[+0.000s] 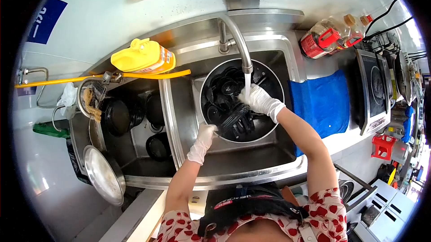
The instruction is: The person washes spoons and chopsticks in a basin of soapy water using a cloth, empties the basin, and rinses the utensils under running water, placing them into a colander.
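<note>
A large round basin [279, 115] sits in the right sink bowl, holding several black spoons [230, 87] and other black utensils. My left hand [203, 142], in a white glove, is closed at the basin's lower-left rim around the handle ends of what look like black forks [235, 121]; their tines point into the basin, partly blurred. Over the basin's right side, my gloved right hand [261, 100] has its fingers curled by those utensils, and what they hold is hidden. Water runs from the faucet [242, 46] beside its fingers.
Black bowls [119, 117] lie in the left sink bowl, past the metal divider [169, 121]. A yellow jug [142, 57] stands behind. On the right are a blue cloth [321, 105], bottles [321, 40] and an induction cooker [375, 89]. A metal lid [103, 174] leans at the left edge.
</note>
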Motion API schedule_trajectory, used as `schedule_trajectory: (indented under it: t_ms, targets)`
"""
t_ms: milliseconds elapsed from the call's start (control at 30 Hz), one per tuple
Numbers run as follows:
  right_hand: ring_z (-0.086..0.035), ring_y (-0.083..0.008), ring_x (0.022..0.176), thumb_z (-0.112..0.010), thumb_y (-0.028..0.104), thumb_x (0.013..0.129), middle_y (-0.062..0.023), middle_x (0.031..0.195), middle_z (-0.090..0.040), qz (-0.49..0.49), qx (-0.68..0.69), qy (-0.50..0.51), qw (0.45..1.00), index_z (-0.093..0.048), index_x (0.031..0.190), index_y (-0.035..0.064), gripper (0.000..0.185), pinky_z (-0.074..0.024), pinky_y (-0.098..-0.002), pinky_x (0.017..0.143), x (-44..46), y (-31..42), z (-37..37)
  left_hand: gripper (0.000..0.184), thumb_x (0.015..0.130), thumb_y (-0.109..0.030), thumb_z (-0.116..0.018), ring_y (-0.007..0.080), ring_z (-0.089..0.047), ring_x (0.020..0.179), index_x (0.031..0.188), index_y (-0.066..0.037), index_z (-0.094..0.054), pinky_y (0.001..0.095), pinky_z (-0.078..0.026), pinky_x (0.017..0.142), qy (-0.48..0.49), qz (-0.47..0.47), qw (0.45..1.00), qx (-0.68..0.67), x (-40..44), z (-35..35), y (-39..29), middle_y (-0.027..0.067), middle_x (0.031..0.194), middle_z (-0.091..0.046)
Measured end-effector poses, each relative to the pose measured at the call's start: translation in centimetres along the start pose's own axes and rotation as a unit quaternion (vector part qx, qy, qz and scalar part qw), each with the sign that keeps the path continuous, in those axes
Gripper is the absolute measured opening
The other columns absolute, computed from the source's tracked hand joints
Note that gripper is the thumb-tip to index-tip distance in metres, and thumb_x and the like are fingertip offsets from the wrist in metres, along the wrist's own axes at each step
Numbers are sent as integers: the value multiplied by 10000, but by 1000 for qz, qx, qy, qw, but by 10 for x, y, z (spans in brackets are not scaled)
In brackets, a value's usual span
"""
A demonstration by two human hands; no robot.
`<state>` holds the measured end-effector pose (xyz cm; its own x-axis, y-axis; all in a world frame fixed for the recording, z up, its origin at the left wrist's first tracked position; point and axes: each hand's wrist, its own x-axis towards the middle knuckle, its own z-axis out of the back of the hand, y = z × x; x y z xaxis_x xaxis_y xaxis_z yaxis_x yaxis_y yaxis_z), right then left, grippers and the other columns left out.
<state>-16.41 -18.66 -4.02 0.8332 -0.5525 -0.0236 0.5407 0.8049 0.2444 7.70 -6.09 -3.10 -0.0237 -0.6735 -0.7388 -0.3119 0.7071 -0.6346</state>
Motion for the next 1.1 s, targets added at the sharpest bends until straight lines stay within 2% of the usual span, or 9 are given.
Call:
schedule_trajectory:
  t_ms: [100,233,400,433,467,600,700,867,1100]
  targets:
    - [-598,-284,820,-610,123,676,-107,767,-605,-71,39,114,990,-585,795,108,123,-442,-407,816,17,0,39,282,674,72,-500,196,-600,701,943,82,-581,303,-501,658,-30,8,998,-54,21,7,16,104,845,-620]
    - [-565,-246,940,-666,136,636,-87,866,-611,-84,18,64,994,-616,832,79,210,-408,-350,880,17,-11,26,208,684,43,-537,171,-592,687,881,68,-602,282,-479,680,-3,-29,999,-46,35,12,25,79,797,-619]
    - [-558,-284,911,-645,32,584,-65,791,-564,-87,23,27,996,-541,815,114,266,-394,-420,902,6,-8,28,145,687,37,-559,159,-582,667,818,61,-617,276,-466,675,-4,-18,1000,19,45,20,33,71,756,-614]
    - [-555,-288,928,-648,24,580,-65,795,-567,-91,22,31,995,-542,820,117,279,-389,-425,911,6,-6,30,180,686,50,-544,174,-593,691,852,68,-610,284,-475,690,-3,-15,1000,9,40,16,29,82,786,-620]
    - [-560,-234,880,-595,83,666,-67,844,-593,-67,-41,47,996,-612,825,79,160,-403,-343,856,3,-4,33,215,685,64,-528,188,-605,714,886,76,-604,292,-484,704,-1,-12,1000,-1,33,13,27,94,817,-625]
    - [-558,-215,835,-551,106,695,-50,775,-552,-11,-127,-4,992,-585,877,71,188,-416,-346,830,-9,2,28,387,674,113,-467,258,-630,858,1052,93,-546,353,-519,775,70,-24,985,-154,14,-2,22,148,973,-625]
    - [-556,-216,803,-542,114,709,-46,775,-551,4,-127,5,992,-571,890,83,185,-426,-344,804,-13,9,33,552,666,142,-398,324,-563,1043,1213,67,-433,451,-480,890,101,12,985,-138,13,4,32,180,1180,-535]
    - [-552,-201,772,-545,124,716,-32,748,-540,20,-148,22,989,-556,853,107,138,-418,-343,702,-24,8,37,536,675,142,-425,305,-576,1027,1203,50,-452,429,-488,892,110,43,986,-121,14,-2,33,164,1144,-562]
    - [-559,-202,787,-563,137,712,-36,781,-563,7,-133,90,987,-557,830,111,122,-415,-334,713,-45,21,52,503,679,134,-441,275,-592,1001,1172,47,-487,394,-508,866,149,57,980,-120,15,-2,54,140,1123,-580]
